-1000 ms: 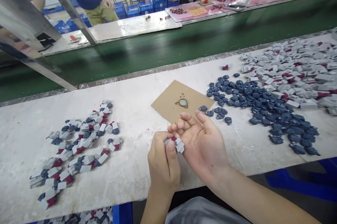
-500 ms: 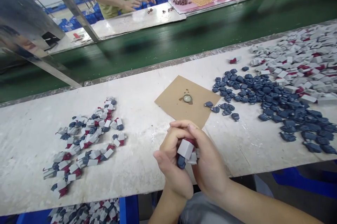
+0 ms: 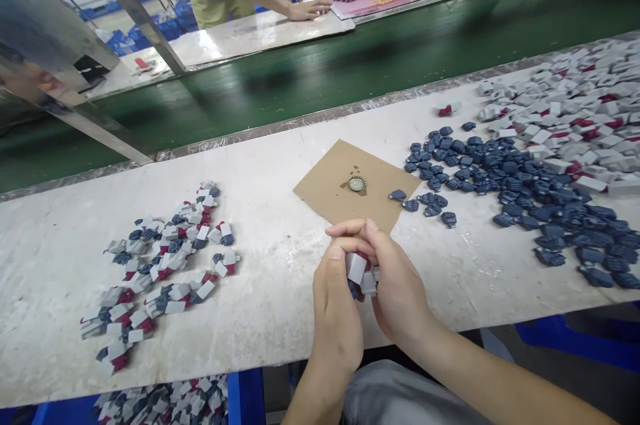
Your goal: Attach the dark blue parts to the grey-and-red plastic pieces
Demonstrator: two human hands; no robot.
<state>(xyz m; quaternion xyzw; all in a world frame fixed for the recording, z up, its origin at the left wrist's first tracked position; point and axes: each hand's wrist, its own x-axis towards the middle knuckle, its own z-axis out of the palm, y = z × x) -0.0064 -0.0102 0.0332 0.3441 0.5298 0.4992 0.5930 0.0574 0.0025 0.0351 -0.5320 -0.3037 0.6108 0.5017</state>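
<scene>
Between my two hands sits a small grey, dark red and navy plastic part (image 3: pixel 357 268), partly covered by fingers and palms. My left hand (image 3: pixel 337 312) is closed around its left side, thumb pointing up along it. From the right, my right hand (image 3: pixel 400 285) wraps it, fingers reaching across the top toward the left hand. Just beyond the hands lies a brown cardboard square (image 3: pixel 325 175) bearing a bottle cap (image 3: pixel 357 184) with pale stuff in it and dark wet spots around it.
Left on the table (image 3: pixel 270 212) lies a cluster of joined grey-red-navy parts (image 3: pixel 170 245). Loose navy pieces (image 3: pixel 520 178) and a grey-and-red heap (image 3: pixel 590 98) spread at right. Below stands a blue bin (image 3: pixel 245 398) of similar parts. Past a green belt (image 3: pixel 300 85), two people work.
My left thumb has moved up against the part, covering more of its navy end. Across the belt, the standing person's arm has reached further right along the bench.
</scene>
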